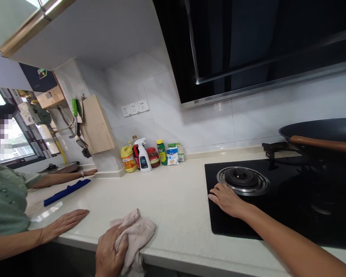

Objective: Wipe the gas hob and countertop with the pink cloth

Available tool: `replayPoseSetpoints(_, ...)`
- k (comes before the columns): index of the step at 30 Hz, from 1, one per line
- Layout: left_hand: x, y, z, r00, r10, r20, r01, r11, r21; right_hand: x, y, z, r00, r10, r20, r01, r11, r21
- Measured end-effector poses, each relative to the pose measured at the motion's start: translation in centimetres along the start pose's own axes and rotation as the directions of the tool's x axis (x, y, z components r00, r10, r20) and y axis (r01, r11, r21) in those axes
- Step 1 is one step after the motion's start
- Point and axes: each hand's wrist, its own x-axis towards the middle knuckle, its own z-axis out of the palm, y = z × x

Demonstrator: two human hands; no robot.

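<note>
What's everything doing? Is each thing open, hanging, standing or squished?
Pale pinkish cloth: crumpled, gripped in the left hand.
Right hand: open, palm down on the black glass stove.
Round metal-ringed burner: bare, no flame showing.
Round black wok: upright, uncovered.
White plastic spray bottle: standing.
Pale wooden board: hanging.
Dark-blue cloth: lying in a long strip.

A pale tiled wall (204,127) with white sockets (135,108) spans the far side — a dark range hood (248,42) at upper right, a cabinet (83,34) at upper left, daylight bright in the far left window (20,143)
</note>
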Motion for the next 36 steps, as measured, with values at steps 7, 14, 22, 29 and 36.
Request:
replayPoseSetpoints(7, -1.0, 4.7, 0.4, 0.997, -0.06, -0.041, 0.062, 0.997, 0.044, 0.0, 0.1, 0.5, 1.0, -0.008, -0.002, 0.008, 1.0, -0.025)
replayPoseSetpoints(14, -1.9, 14.4, 1.1, 0.996, 0.042, -0.078, -0.054, 0.985, -0.166, -0.1, 0.1, 0.6, 1.0, -0.002, -0.005, 0.001, 0.999, -0.037)
replayPoseSetpoints(22, -0.6, 22.6, 2.2, 0.992, 0.112, -0.058, -0.126, 0.906, -0.405, -0.1, 0.7, 1.0, 0.999, -0.039, 0.007, 0.04, 0.996, -0.083)
replayPoseSetpoints(29, 0.0, 26.9, 4.1, 0.978, 0.201, -0.056, -0.206, 0.883, -0.422, 0.0, 1.0, 1.2, 0.999, -0.05, 0.014, 0.051, 0.995, -0.082)
replayPoseSetpoints(36, 0.4, 23.3, 3.1, 0.973, 0.231, -0.004, -0.201, 0.838, -0.507, -0.2, 0.4, 0.2, 0.999, -0.046, 0.013, 0.046, 0.997, -0.067)
